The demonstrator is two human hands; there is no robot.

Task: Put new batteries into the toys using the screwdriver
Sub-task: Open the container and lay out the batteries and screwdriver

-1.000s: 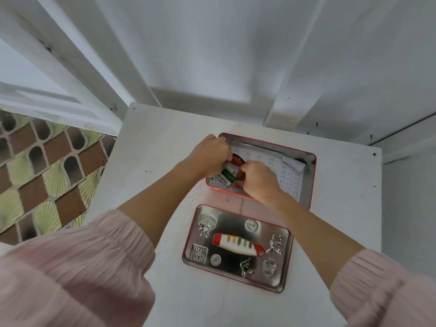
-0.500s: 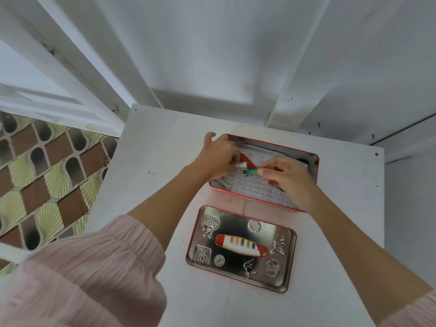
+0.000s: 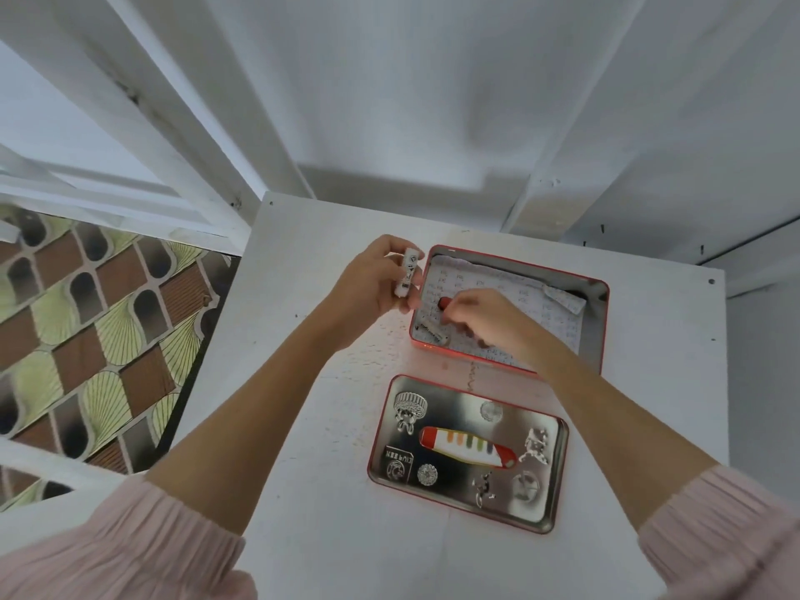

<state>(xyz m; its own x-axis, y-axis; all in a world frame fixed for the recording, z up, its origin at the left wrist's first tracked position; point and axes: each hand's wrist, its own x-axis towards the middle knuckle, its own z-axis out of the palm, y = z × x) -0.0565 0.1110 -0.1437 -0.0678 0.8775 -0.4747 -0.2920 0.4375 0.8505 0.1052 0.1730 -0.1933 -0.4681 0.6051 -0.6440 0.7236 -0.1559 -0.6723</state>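
Over the open red tin (image 3: 599, 296) at the back of the white table (image 3: 303, 426), the right hand (image 3: 489, 322) reaches down with fingers curled around a red-tipped object (image 3: 444, 302), perhaps the screwdriver's handle, though I cannot be sure. Its visible end points toward the tin's left wall. A small white battery-like piece (image 3: 434, 332) lies on the tin's paper lining just below that tip, slanting toward the near-left corner. Just outside the tin's left wall, the left hand (image 3: 376, 279) holds a white cylinder (image 3: 408, 272) upright between thumb and fingers. Nearer the person than the tin, its lid (image 3: 558, 469) holds a striped fish-shaped toy (image 3: 465, 446), lengthwise, well apart from both hands.
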